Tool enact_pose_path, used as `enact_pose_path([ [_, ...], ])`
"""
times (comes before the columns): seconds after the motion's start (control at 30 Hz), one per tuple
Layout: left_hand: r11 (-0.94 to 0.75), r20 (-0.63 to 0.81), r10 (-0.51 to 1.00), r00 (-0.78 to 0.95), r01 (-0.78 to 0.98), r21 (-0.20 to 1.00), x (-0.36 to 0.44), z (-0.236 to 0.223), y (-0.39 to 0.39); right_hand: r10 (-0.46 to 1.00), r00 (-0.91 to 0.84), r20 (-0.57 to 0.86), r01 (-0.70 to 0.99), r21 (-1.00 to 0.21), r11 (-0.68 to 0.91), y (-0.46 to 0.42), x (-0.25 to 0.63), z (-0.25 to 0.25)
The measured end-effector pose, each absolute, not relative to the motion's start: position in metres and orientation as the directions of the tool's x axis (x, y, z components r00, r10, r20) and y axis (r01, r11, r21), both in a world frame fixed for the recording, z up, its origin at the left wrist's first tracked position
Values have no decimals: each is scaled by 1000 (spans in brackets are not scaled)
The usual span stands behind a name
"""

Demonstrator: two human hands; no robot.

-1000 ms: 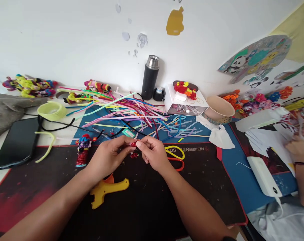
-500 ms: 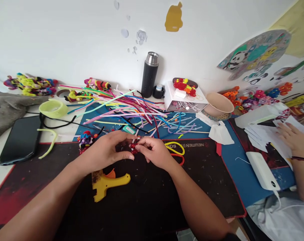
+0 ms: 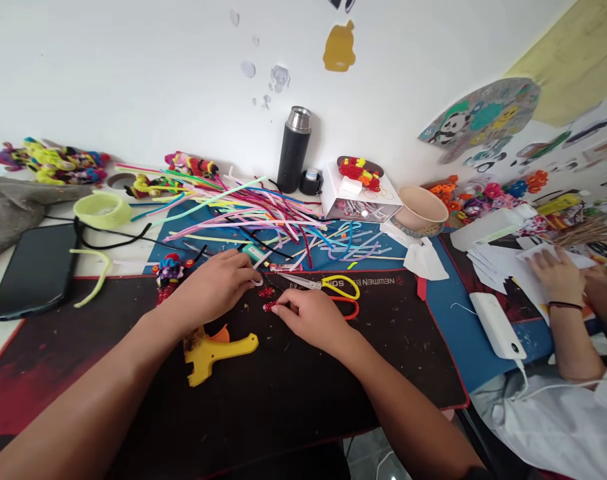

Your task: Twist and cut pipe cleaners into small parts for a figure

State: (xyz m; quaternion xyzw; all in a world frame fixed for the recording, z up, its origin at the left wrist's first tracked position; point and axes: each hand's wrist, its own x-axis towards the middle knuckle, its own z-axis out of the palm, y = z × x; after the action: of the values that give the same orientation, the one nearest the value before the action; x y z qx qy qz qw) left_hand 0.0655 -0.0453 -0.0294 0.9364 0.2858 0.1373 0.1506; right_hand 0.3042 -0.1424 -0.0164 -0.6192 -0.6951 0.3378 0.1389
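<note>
My right hand (image 3: 311,319) rests low on the black mat (image 3: 293,400). Its fingertips pinch a small red glitter pipe-cleaner piece (image 3: 269,307). A second red bit (image 3: 266,292) lies just above that piece. My left hand (image 3: 216,287) lies beside it with its fingers curled together at a small white loop (image 3: 258,281); I cannot make out what they hold. Scissors (image 3: 333,288) with yellow and red handles lie right behind my right hand. A yellow glue gun (image 3: 216,350) lies under my left wrist.
A heap of coloured pipe cleaners (image 3: 253,217) covers the blue mat behind. A small pipe-cleaner figure (image 3: 168,270), phone (image 3: 33,270), tape roll (image 3: 102,210), black flask (image 3: 292,150), bowl (image 3: 422,210) and power bank (image 3: 498,325) stand around. Another person's hand (image 3: 556,275) handles papers at right.
Both my hands have dropped from mid-air onto the mat and moved apart. The scissors' blades now show. The other person's hand has shifted left over the papers.
</note>
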Motion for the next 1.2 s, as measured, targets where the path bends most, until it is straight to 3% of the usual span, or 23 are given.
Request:
enact_pose_path([
  [0.1, -786, 180, 597, 781, 525, 327, 63, -32, -43, 957, -214, -198, 797, -601, 53, -139, 298, -13],
  [0.4, -764, 182, 617, 766, 526, 374, 65, -31, -45, 951, -208, -227, 853, -519, 63, -133, 295, -7],
  [0.6, -756, 161, 623, 766, 537, 374, 65, -31, -44, 954, -200, -223, 822, -568, 39, -132, 303, -6],
  [0.87, -759, 176, 619, 766, 525, 386, 65, -31, -45, 979, -189, -73, 715, -693, 86, -133, 313, -15],
  [1.2, -744, 176, 637, 751, 539, 395, 64, -32, -46, 960, -255, -114, 809, -570, 148, -137, 303, -25],
])
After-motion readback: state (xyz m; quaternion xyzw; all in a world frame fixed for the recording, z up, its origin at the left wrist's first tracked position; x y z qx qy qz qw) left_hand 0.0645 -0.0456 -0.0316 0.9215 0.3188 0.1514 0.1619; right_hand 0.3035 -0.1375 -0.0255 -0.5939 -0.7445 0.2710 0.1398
